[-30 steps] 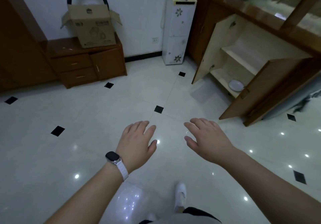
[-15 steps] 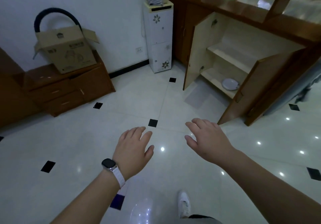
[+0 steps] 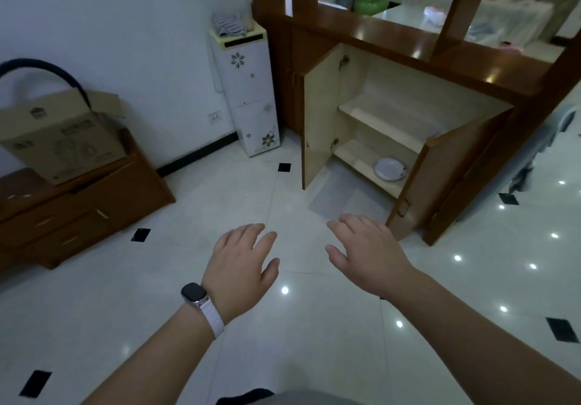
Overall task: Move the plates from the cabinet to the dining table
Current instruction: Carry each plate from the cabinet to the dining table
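A person's view down over a glossy tiled floor [image 3: 157,294]. Both arms reach forward, palms down. The left hand [image 3: 242,266], with a watch [image 3: 193,293] at its wrist, and the right hand [image 3: 367,252] hold nothing, fingers loosely spread, likely readied for a two-handed lift. At two o'clock stands the cabinet [image 3: 371,128], doors wide open. One plate [image 3: 390,169] lies flat on its bottom shelf, well beyond reach.

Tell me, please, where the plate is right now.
The plate lies on the open cabinet's bottom shelf, right of centre, beside the right-hand door.
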